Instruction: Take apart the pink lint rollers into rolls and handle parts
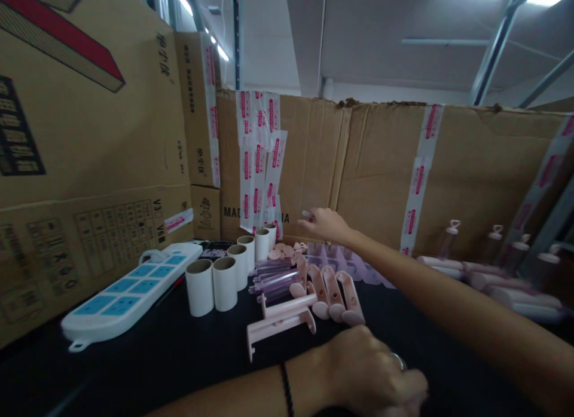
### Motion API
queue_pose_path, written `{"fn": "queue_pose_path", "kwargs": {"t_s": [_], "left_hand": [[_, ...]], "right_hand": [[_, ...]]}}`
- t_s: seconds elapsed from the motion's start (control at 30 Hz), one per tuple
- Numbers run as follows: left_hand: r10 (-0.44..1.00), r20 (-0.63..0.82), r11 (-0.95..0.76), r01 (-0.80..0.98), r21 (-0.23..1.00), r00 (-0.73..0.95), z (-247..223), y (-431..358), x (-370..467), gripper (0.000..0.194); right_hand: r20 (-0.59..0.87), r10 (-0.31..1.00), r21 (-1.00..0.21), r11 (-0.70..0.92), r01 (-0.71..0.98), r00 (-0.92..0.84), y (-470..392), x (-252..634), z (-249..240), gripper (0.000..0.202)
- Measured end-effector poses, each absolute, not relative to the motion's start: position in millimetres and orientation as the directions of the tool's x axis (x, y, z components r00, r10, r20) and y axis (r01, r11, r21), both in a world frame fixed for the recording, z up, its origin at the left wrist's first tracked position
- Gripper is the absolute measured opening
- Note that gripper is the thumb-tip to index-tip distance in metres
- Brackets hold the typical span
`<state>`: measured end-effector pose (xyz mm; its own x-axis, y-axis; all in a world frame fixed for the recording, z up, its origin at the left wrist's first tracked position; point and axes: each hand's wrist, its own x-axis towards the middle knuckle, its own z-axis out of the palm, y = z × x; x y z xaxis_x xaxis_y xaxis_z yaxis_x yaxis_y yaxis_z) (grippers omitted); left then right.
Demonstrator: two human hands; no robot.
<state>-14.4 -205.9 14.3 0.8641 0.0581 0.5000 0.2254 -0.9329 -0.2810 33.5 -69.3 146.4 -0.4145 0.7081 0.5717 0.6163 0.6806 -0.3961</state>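
Note:
My left hand (374, 369) is closed low in the foreground, a black braided band on its wrist and a shiny ring shape at its fingers. Whatever it may hold is hidden. Farther back, my right hand (326, 223) is raised in front of the cardboard, its fingers pinched on a small pale piece (307, 214) too small to name. Below that hand lie lilac plastic pieces (343, 260). Between the hands are pink handle-like brackets (329, 291), two longer pink brackets (280, 327) and clear purple tubes (275, 281).
White cardboard-core tubes (200, 288) stand upright in a row at the left. Beyond them lies a white power strip (130, 291) with blue socket panels. Assembled pink rollers (515, 285) sit at the right. Taped cardboard walls (376, 166) enclose the black table (215, 357).

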Motion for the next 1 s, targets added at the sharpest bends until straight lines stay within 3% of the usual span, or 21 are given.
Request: {"fn": "queue_pose_path", "kwargs": {"t_s": [0.27, 0.4, 0.5, 0.67, 0.77, 1.0], "left_hand": [[0.074, 0.524, -0.929, 0.249, -0.273, 0.849, 12.2, -205.4, -13.6, 0.018], [0.065, 0.526, -0.932, 0.24, -0.272, 0.848, 15.9, -206.3, -12.3, 0.015], [0.062, 0.528, -0.935, 0.234, -0.265, 0.847, 20.5, -206.4, -11.5, 0.016], [0.059, 0.522, -0.939, 0.225, -0.261, 0.851, 25.9, -205.4, -10.6, 0.018], [0.074, 0.524, -0.94, 0.235, -0.248, 0.849, 26.3, -204.5, -10.4, 0.017], [0.08, 0.539, -0.939, 0.245, -0.242, 0.839, 29.8, -205.1, -9.5, 0.018]], "right_hand": [[0.582, 0.66, -0.307, 0.719, 0.624, -0.475, -103.5, 150.6, 103.7, 0.028], [0.603, 0.556, -0.152, 0.784, 0.601, -0.573, -141.0, 199.7, 68.9, 0.014], [0.535, 0.494, -0.076, 0.836, 0.543, -0.685, -157.3, 220.7, 46.7, 0.023], [0.29, 0.531, 0.053, 0.822, 0.567, -0.796, -169.7, 229.0, 27.1, 0.044], [0.223, 0.512, 0.108, 0.833, 0.543, -0.83, -172.0, 226.5, 24.3, 0.057], [0.423, 0.467, 0.056, 0.842, 0.537, -0.776, -171.6, 223.5, 19.0, 0.059]]}}
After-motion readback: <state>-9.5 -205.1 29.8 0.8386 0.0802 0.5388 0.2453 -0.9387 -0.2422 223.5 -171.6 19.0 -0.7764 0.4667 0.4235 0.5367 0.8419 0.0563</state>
